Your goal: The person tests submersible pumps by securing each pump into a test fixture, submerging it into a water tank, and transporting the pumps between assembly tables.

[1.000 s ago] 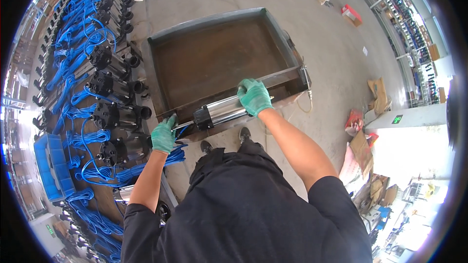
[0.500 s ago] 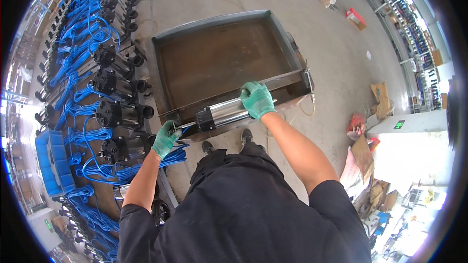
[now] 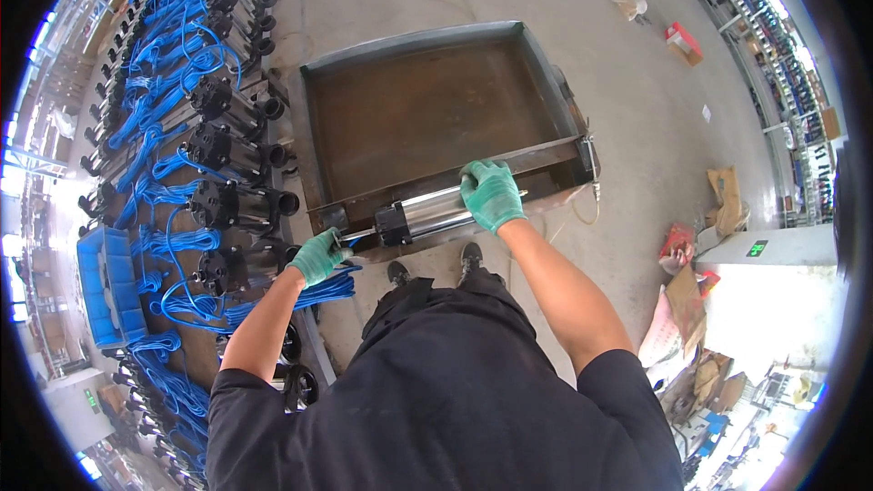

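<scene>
A silver cylindrical motor point(image 3: 434, 213) with a black end piece lies sideways along the near edge of a shallow rusty metal tank point(image 3: 436, 118). My right hand point(image 3: 492, 196), in a green glove, is wrapped over the motor's right end from above. At its left, my green-gloved left hand point(image 3: 319, 256) is closed around a thin silver rod-like piece point(image 3: 358, 235) that reaches toward the black end. What the rod belongs to is hidden by my fingers. A coil of blue cable point(image 3: 329, 289) hangs just below my left hand.
Rows of similar black and silver pumps point(image 3: 227, 206) with blue cable bundles stand to the left. Beside them sits a blue plastic bin point(image 3: 111, 286). A thin hose point(image 3: 596, 209) hangs at the tank's right corner. Cardboard and bags point(image 3: 687, 300) lie at the right.
The whole scene has shifted slightly right in the picture. Both hands keep their places on the motor and the rod, and the left fingers have turned a little.
</scene>
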`<action>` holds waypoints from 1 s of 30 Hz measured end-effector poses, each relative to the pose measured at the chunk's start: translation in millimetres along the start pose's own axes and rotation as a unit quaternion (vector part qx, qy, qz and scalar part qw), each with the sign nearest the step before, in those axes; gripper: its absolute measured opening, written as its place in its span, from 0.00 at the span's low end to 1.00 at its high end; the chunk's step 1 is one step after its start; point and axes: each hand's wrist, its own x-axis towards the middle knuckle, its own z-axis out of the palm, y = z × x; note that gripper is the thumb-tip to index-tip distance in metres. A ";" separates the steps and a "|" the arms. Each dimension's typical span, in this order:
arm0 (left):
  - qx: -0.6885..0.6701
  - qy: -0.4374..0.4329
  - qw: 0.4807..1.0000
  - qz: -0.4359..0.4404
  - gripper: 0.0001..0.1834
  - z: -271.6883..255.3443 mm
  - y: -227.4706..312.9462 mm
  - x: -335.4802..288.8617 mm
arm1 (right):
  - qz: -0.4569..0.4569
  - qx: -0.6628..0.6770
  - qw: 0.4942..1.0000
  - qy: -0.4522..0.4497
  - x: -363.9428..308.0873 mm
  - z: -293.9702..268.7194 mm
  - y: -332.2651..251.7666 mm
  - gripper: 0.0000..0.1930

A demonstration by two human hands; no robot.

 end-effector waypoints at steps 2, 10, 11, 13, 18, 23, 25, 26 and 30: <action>-0.007 -0.008 1.000 -0.011 0.22 -7.1 26.6 -7.2 | 0.002 0.000 1.000 0.001 -0.5 -0.8 3.0 0.07; 0.026 -0.007 0.999 -0.045 0.21 -7.1 32.7 -8.2 | -0.021 -0.024 0.999 -0.032 5.0 -7.0 -0.9 0.06; 0.104 0.037 0.993 -0.034 0.20 -3.9 32.8 -12.0 | -0.021 -0.023 0.999 -0.031 5.4 -7.8 -3.1 0.06; 0.127 0.081 0.989 -0.004 0.20 5.4 20.4 -10.0 | -0.006 -0.026 0.999 -0.038 5.5 -10.0 -8.1 0.06; 0.072 0.150 0.985 0.050 0.21 18.2 17.3 -2.4 | -0.008 -0.026 0.999 -0.022 1.7 -13.0 -5.6 0.06; -0.038 0.153 0.987 -0.022 0.38 13.6 21.1 -24.9 | 0.055 0.269 0.961 0.036 -3.6 -38.5 37.2 0.12; -0.166 0.226 0.960 0.003 0.37 18.1 0.2 -38.6 | 0.049 0.066 0.977 0.197 -5.1 -49.4 118.4 0.15; -0.171 0.228 0.958 -0.001 0.37 20.7 -8.1 -47.5 | 0.124 0.035 0.966 0.223 -9.6 -58.5 159.2 0.16; -0.176 0.307 0.935 -0.017 0.31 29.8 12.4 -63.0 | 0.299 -0.042 0.911 0.279 -47.2 -48.5 325.0 0.16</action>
